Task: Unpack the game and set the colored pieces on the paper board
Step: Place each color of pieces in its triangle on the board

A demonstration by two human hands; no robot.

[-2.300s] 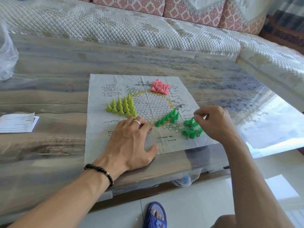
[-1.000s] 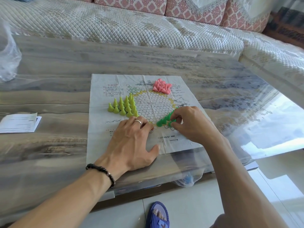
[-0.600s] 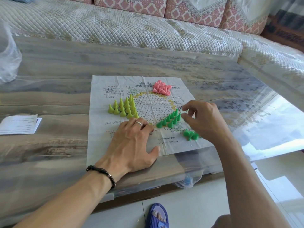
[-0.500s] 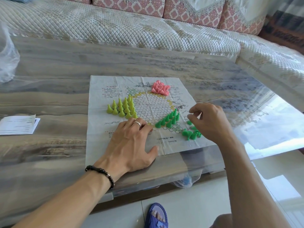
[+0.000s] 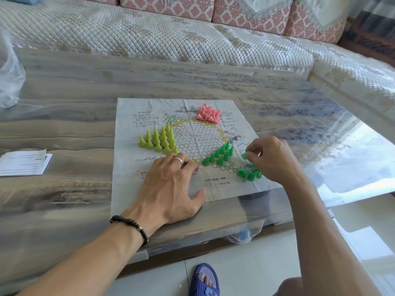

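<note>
The paper board (image 5: 149,189) lies flat on the table. Several yellow-green cones (image 5: 159,139) stand in a triangle on its left side. Several dark green cones (image 5: 220,154) stand in rows right of the board's centre. A loose heap of dark green cones (image 5: 249,173) lies near the board's right corner, and a pink heap (image 5: 208,113) sits at the far edge. My left hand (image 5: 168,189) rests flat on the paper, fingers spread. My right hand (image 5: 273,159) pinches one dark green cone (image 5: 244,155) just above the loose heap.
The wooden table (image 5: 64,116) has a glossy plastic cover. A folded white leaflet (image 5: 23,162) lies at the left edge and a clear plastic bag (image 5: 9,67) at the far left. A quilted sofa (image 5: 171,35) runs behind the table. A blue sandal (image 5: 204,280) shows below.
My right hand set a green cone in the standing rows, went back to the loose heap and now pinches another cone. My left hand has stayed flat on the paper.
</note>
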